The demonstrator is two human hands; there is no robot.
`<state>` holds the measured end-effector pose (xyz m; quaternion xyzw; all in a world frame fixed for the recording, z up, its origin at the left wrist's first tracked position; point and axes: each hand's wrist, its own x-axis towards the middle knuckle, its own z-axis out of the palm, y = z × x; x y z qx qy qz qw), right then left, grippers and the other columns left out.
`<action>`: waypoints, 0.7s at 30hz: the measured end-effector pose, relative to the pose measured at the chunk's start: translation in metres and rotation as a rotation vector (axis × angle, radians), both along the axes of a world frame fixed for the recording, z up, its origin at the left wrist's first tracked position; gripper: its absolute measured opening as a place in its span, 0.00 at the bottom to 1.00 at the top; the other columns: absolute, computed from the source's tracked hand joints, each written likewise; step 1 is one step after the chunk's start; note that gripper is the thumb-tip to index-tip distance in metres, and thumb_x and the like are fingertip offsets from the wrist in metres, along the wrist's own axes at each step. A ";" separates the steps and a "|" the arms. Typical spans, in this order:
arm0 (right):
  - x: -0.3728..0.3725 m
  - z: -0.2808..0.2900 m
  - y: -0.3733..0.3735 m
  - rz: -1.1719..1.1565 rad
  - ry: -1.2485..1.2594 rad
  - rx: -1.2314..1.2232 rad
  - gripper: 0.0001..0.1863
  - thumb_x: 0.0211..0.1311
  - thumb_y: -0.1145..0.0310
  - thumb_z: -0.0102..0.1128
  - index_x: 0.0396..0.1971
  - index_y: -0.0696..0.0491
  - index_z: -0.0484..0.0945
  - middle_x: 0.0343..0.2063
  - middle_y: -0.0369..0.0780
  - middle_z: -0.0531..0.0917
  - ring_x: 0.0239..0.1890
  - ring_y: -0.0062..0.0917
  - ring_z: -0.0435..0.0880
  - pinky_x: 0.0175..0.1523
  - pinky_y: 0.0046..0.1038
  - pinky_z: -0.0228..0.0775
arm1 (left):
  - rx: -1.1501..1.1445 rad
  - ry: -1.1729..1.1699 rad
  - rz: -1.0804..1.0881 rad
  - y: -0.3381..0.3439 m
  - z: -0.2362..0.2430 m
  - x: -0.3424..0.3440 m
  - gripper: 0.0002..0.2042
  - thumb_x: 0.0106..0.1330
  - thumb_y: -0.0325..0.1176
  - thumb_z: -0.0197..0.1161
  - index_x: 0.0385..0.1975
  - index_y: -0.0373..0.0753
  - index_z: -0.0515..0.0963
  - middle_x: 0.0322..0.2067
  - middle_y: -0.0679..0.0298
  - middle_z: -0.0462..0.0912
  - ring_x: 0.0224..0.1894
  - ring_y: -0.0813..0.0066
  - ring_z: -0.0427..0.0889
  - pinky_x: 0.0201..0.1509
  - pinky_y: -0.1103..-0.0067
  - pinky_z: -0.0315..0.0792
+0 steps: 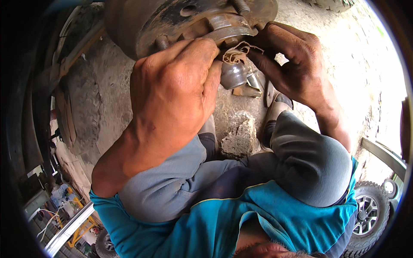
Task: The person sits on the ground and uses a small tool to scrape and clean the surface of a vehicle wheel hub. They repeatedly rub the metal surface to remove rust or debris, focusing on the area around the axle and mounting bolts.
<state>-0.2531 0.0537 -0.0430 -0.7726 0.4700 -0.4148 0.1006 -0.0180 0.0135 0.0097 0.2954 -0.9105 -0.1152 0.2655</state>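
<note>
A rusty brake drum [142, 26] with threaded studs [240, 7] and a central hub [228, 32] fills the top of the view. Just below the hub, a tangle of thin brown twine [235, 53] lies over a smooth, rounded metal part [233, 77]. My left hand [172, 86] is closed beside it, its fingertips hidden against the hub; what they grip does not show. From the other side, my right hand [297, 60] pinches a loose end of the twine between thumb and forefinger.
Between my shoes stands a rough concrete block [241, 135]. Metal pieces [247, 89] lie on the ground under the hub. A wheel with a tyre [368, 210] is at the lower right, and a yellow frame [81, 232] at the lower left.
</note>
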 end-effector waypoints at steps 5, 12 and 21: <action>0.001 0.019 -0.004 0.102 0.078 0.005 0.08 0.63 0.79 0.74 0.40 0.60 0.86 0.33 0.44 0.88 0.33 0.35 0.92 0.38 0.32 0.82 | 0.074 -0.123 0.018 -0.001 0.012 0.012 0.04 0.62 0.20 0.70 0.35 0.32 0.84 0.27 0.50 0.84 0.29 0.50 0.86 0.34 0.64 0.76; -0.003 0.018 0.003 0.055 0.061 0.148 0.09 0.62 0.78 0.74 0.42 0.61 0.87 0.31 0.46 0.86 0.34 0.43 0.89 0.40 0.37 0.80 | 0.069 -0.127 -0.009 -0.001 0.018 0.001 0.04 0.63 0.20 0.69 0.37 0.31 0.84 0.28 0.50 0.84 0.31 0.49 0.87 0.35 0.65 0.77; -0.001 0.014 0.006 0.035 0.032 0.100 0.12 0.61 0.80 0.74 0.44 0.58 0.87 0.34 0.47 0.88 0.38 0.44 0.91 0.39 0.38 0.82 | 0.022 -0.070 -0.018 -0.002 0.004 0.004 0.04 0.63 0.26 0.70 0.32 0.38 0.81 0.31 0.56 0.84 0.32 0.49 0.87 0.34 0.59 0.79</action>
